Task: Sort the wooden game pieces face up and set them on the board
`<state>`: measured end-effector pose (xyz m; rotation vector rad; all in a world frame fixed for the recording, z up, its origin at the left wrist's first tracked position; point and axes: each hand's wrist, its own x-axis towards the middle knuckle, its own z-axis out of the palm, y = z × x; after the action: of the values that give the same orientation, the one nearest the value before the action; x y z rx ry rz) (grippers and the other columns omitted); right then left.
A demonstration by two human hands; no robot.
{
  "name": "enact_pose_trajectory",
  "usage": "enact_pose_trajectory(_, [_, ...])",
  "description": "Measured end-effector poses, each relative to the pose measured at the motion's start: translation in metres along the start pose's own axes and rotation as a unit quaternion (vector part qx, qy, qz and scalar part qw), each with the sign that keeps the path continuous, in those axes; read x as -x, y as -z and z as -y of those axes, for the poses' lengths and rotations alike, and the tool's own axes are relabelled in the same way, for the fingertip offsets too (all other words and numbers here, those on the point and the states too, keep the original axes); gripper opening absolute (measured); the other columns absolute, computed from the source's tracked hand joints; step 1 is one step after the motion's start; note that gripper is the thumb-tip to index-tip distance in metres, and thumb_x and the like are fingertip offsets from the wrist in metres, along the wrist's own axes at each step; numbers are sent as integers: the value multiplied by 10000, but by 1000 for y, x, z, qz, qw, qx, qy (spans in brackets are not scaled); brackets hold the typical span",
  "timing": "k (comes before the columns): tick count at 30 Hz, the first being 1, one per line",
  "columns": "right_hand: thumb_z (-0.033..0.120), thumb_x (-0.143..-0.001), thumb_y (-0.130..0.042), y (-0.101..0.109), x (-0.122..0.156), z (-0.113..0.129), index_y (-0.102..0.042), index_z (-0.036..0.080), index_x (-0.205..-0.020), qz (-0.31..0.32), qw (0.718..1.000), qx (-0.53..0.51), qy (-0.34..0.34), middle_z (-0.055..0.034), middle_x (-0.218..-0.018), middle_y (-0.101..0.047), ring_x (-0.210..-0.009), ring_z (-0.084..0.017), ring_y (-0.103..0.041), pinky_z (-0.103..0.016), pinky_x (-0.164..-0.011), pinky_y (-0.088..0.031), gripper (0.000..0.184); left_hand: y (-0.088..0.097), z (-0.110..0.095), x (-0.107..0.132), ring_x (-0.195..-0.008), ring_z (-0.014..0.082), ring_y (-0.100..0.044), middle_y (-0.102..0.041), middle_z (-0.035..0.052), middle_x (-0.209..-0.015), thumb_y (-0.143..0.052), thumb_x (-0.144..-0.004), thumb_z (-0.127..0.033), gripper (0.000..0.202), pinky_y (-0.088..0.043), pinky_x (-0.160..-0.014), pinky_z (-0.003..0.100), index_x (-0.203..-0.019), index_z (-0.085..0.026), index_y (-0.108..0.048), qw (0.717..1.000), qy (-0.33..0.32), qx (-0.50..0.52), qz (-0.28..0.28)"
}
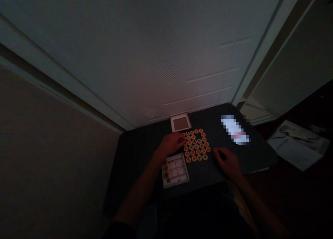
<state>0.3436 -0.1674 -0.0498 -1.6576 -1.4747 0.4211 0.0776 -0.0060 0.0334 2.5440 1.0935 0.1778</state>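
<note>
Round wooden game pieces (198, 151) with red and dark marks, like Chinese chess pieces, lie in close rows on a dark table. My left hand (171, 143) is at the left edge of these rows, its fingers curled together over the leftmost pieces; whatever lies between the fingertips is hidden. Just below it stands an open white box (188, 176) with a red-lined sheet and several pieces along its left side. To the right of the rows, my right hand (229, 161) rests near the table with its fingers curled in, and its fingertips are hard to make out.
A white-rimmed tray or lid (180, 123) with a brown inside sits at the back of the dark table (140, 152), by a pale door with heart patterns (168, 72). A bright blurred object (235, 130) lies at the right. Beyond the table is a pale box (299, 145).
</note>
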Motion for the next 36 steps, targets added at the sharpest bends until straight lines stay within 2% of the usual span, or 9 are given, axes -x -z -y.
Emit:
enact_pose_trajectory(4, [419,-965,-555,-1,0,-1,-724,231,-995,2,1000,0,-3,-64,-990,-763,-896,-239,-719,-365,-813,-556,254,0,3,5,-779,173,-683,-762,19,-889,-680,-875,-411,196,-457,-676,253,-901,-236,-763,996,57,29,56])
enact_pose_trajectory(12, [421,-961,-559,-1,-1,-1,-729,229,-1001,1,1000,-2,-7,-66,-999,-768,-898,-241,-723,-366,-814,-560,260,-4,7,3,-718,166,-664,-766,12,-853,-732,-805,-510,268,-377,-593,248,-807,-243,-757,989,93,63,91])
enact_pose_trajectory(22, [424,-959,-553,0,0,-1,-730,232,-988,-2,1000,4,2,-64,-978,-766,-881,-239,-723,-365,-803,-562,263,-3,27,14,-732,167,-653,-766,27,-846,-705,-803,-576,344,-366,-597,253,-806,-235,-754,986,118,73,88])
enact_pose_trajectory(30, [425,-958,-550,0,0,-1,-729,231,-1001,0,1000,5,0,-68,-987,-768,-892,-243,-724,-370,-813,-562,267,0,47,27,-728,172,-662,-768,37,-847,-668,-789,-657,444,-368,-581,246,-806,-222,-755,979,149,92,107])
enact_pose_trajectory(36, [455,-959,-546,0,0,-2,-730,229,-986,2,1000,3,-4,-75,-990,-769,-892,-250,-724,-379,-811,-565,293,4,65,42,-723,169,-667,-766,30,-828,-690,-754,-670,456,-374,-574,234,-786,-219,-748,975,177,105,85])
